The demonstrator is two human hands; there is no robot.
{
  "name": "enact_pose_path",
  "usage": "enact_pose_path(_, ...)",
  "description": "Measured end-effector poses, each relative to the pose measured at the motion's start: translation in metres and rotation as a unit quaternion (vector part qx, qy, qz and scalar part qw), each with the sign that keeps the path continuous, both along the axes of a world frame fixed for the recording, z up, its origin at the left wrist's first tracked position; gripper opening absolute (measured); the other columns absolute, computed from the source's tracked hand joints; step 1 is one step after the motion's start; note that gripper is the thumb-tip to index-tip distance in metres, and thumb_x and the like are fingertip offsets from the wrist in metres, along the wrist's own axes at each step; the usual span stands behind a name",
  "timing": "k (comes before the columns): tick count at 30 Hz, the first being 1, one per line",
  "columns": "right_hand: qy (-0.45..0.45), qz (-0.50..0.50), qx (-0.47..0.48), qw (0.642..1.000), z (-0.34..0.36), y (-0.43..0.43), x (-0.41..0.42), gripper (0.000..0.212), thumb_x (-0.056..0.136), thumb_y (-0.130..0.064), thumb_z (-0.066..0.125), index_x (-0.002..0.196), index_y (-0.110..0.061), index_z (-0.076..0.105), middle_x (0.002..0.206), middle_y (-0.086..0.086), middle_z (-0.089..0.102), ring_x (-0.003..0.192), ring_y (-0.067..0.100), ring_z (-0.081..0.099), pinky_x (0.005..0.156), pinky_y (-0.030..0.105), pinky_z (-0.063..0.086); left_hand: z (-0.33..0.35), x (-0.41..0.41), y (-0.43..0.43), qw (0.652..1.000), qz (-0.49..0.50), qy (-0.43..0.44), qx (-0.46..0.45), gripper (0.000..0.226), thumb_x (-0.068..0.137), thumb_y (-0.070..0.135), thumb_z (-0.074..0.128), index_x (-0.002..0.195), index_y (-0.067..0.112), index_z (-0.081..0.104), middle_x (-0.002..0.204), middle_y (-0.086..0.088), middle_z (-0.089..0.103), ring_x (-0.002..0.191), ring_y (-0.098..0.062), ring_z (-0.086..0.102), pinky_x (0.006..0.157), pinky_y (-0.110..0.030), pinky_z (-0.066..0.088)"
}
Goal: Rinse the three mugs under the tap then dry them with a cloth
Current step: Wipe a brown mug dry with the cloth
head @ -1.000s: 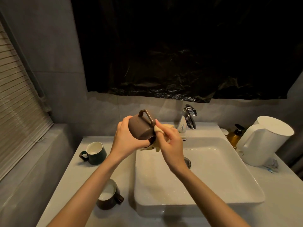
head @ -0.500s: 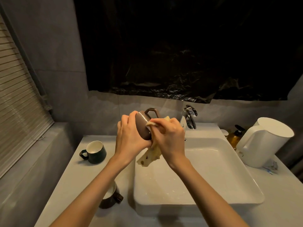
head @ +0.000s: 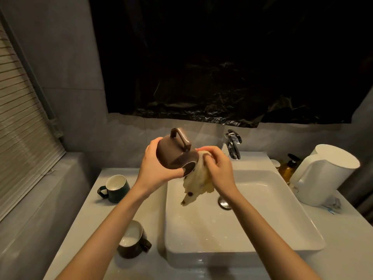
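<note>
Brown ceramic mug [head: 173, 154] with an angular handle is held tipped on its side above the left edge of a white rectangular sink [head: 262, 229], handle up, mouth facing right and down. The left hand [head: 156, 170] wraps around its base and side, fingers curled. The right hand [head: 218, 168] pinches a pale yellow cloth [head: 196, 184] against the mug's rim with curled fingers; the cloth hangs loose over the basin. On the pale counter [head: 96, 229] to the left stand a dark green mug [head: 117, 188] and, nearer, a dark brown mug [head: 132, 239], both upright with white insides. A chrome tap [head: 233, 144] stands behind the right hand.
</note>
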State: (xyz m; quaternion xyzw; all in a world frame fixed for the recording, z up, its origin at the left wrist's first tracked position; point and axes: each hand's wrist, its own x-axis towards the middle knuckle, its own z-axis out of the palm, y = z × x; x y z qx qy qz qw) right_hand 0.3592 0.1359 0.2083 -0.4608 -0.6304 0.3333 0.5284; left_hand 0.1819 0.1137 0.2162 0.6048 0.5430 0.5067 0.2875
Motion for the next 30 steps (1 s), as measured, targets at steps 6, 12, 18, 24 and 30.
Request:
enact_pose_path(6,0.086,0.211,-0.236,0.945,0.001,0.001,0.018,0.047,0.081,-0.047,0.054,0.128,-0.041,0.053,0.134,-0.005,0.054,0.124,0.022,0.049,0.102,0.047,0.042,0.000,-0.007,-0.003,0.998,-0.057,-0.031,-0.014,0.090,0.057,0.023,0.087,0.127,0.042,0.035,0.123,0.019,0.048,0.117,-0.011,0.048,0.080,-0.012,0.042)
enact_pose_path(12,0.088,0.303,-0.311,0.896,0.019,-0.002,0.013,0.065,0.086,-0.071,0.033,0.133,-0.029,0.050,0.123,0.004,0.065,0.112,0.021,0.063,0.095,0.037,0.050,0.006,-0.009,-0.011,0.992,-0.123,-0.009,-0.009,0.096,0.056,0.012,0.087,0.127,0.050,0.034,0.128,0.018,0.047,0.121,-0.006,0.048,0.087,-0.013,0.047)
enact_pose_path(18,0.067,0.295,-0.322,0.897,0.018,-0.008,0.007,0.055,0.081,-0.059,0.048,0.115,-0.018,0.062,0.103,0.010,0.070,0.094,0.022,0.064,0.090,0.036,0.050,0.011,-0.011,-0.018,0.984,-0.169,0.052,0.006,0.101,0.058,0.006,0.087,0.132,0.046,0.032,0.129,0.019,0.044,0.119,0.002,0.047,0.090,-0.017,0.048)
enact_pose_path(24,0.107,0.234,-0.284,0.924,0.014,-0.012,0.003,0.049,0.077,-0.055,0.055,0.104,-0.017,0.067,0.095,0.012,0.070,0.086,0.024,0.063,0.087,0.040,0.051,0.012,-0.011,-0.012,0.982,-0.136,0.129,-0.004,0.118,0.062,0.021,0.087,0.140,0.058,0.007,0.138,0.034,0.015,0.123,0.018,0.024,0.094,-0.004,0.026)
enact_pose_path(30,0.048,0.122,-0.226,0.965,0.012,0.000,0.003,0.048,0.080,-0.047,0.071,0.105,-0.007,0.067,0.085,0.000,0.070,0.068,0.006,0.063,0.058,0.014,0.045,0.023,-0.002,-0.019,0.995,-0.080,0.004,-0.064,0.062,0.068,0.060,0.071,0.121,0.031,0.054,0.111,0.015,0.062,0.107,-0.004,0.054,0.082,-0.020,0.044)
